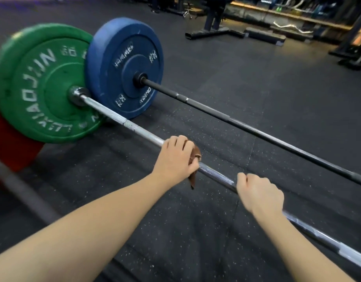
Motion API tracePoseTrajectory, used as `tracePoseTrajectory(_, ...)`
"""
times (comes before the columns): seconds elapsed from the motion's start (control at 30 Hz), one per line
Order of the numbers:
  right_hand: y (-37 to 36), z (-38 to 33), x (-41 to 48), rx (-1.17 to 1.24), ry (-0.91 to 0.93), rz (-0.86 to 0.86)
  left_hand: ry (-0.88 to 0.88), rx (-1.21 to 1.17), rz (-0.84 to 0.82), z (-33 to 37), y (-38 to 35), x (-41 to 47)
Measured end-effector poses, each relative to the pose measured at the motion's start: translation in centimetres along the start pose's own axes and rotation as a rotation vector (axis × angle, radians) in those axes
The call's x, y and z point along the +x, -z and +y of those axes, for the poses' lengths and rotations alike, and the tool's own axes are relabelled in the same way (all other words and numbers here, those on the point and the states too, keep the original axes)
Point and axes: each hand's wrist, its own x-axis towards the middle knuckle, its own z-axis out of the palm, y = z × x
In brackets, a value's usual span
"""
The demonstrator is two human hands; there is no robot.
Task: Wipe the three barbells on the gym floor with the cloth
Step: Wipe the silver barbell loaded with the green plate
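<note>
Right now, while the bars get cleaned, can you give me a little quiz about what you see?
1. Which plate sits on the silver barbell? A green, B yellow, C white.
2. True or false: the left hand holds the brown cloth round the silver barbell.
3. Fill in: the blue plate is on the ___ barbell.

Key: 1 A, the green plate. 2 true. 3 black, the black barbell.
</note>
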Motion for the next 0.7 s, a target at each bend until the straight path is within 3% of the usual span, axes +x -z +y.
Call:
tracePoseTrajectory(0.07,-0.1,-3.5,1.0,0.063,0.081,-0.045,0.007,-0.041,0.011,0.4,-0.2,-0.3)
tracePoseTrajectory(0.2,-1.7,-7.6,1.5,-0.073,0.340,-0.081,-0.076,-0.108,-0.018,-4.0,-0.1,-0.3)
tracePoseTrajectory(0.3,-2.6,-7.3,0.8,-0.221,0.458,-0.015,0.052,-0.090,0.024,-7.1,0.4,0.4)
tracePoseTrajectory(0.57,-3.1,-7.9,0.4,-0.282,0.394,0.031,0.129,0.005,0.089,-6.1,-0.2,0.9)
tracePoseTrajectory(0.7,-3.3,-8.1,0.3,-0.290,0.377,0.042,0.058,-0.021,0.065,-4.7,0.2,0.4)
